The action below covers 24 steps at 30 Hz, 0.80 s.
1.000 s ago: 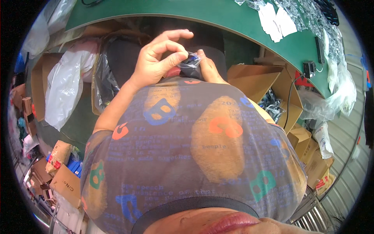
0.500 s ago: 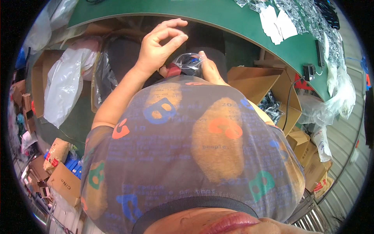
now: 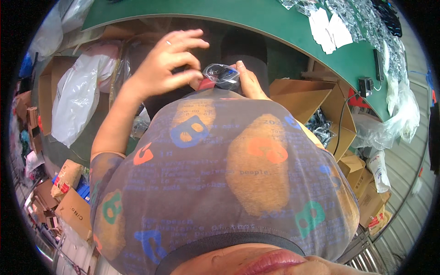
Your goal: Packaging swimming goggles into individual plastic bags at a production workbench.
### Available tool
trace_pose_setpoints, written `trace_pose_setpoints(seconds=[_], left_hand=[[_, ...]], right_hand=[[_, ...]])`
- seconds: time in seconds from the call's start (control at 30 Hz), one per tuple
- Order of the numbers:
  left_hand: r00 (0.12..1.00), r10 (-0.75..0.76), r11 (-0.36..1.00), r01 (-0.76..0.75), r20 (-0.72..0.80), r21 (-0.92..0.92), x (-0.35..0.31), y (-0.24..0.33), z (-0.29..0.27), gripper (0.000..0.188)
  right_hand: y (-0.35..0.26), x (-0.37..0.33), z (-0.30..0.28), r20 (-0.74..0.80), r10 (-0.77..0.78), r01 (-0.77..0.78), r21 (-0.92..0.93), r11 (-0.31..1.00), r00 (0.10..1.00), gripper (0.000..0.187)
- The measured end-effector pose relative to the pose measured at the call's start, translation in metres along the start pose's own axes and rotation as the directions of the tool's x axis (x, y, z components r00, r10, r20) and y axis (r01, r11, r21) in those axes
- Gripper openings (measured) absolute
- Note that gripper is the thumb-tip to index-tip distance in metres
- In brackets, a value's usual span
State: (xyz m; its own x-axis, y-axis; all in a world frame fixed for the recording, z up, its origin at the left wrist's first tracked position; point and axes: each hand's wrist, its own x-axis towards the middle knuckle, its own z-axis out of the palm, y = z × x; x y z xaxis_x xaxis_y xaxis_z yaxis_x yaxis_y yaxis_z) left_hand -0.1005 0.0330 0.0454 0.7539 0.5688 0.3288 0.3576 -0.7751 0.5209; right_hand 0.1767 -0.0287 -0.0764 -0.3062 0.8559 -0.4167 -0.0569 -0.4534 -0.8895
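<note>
A clear plastic bag (image 3: 221,73) with dark and blue contents sits between my hands, above my lap. My right hand (image 3: 250,82) is closed along the bag's right side, thumb up against its rim; the other fingers are mostly hidden. On the left, a red piece (image 3: 207,84) shows beside the bag, partly covered by my shirt; its kind I cannot make out. My left hand (image 3: 173,64) has its fingers bent and spread apart. Its thumb tip is close to the red piece, and whether they touch is unclear.
A green table (image 3: 275,34) curves across the far side, with white papers (image 3: 327,32) and clear plastic wrappers (image 3: 355,23) on it. An open cardboard box (image 3: 300,91) with dark wrapped items stands at the right. White plastic sheeting (image 3: 78,101) drapes over a box at the left.
My left hand has moved left and down, from above the bag to beside the red piece, and its pinched fingers have spread. My right hand stays at the bag.
</note>
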Motion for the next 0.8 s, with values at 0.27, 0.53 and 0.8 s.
trace_pose_setpoints(seconds=[0.27, 0.53, 0.8], left_hand=[[0.931, -0.358, 0.755, 0.337, 0.076, -0.563, 0.001, 0.01, 0.09, 0.016], [0.854, -0.507, 0.511, 0.408, 0.118, -0.756, 0.016, 0.017, 0.111, 0.013], [0.862, -0.501, 0.664, 0.438, 0.074, -0.606, 0.028, 0.01, 0.111, 0.018]], right_hand=[[0.017, 0.004, -0.007, -0.025, -0.079, 0.079, 0.005, 0.997, 0.997, 0.064], [0.016, -0.003, -0.016, 0.022, -0.001, -0.001, 0.085, 0.996, 1.0, 0.065], [-0.025, -0.03, -0.029, -0.086, -0.188, 0.198, 0.14, 0.97, 0.978, 0.044]])
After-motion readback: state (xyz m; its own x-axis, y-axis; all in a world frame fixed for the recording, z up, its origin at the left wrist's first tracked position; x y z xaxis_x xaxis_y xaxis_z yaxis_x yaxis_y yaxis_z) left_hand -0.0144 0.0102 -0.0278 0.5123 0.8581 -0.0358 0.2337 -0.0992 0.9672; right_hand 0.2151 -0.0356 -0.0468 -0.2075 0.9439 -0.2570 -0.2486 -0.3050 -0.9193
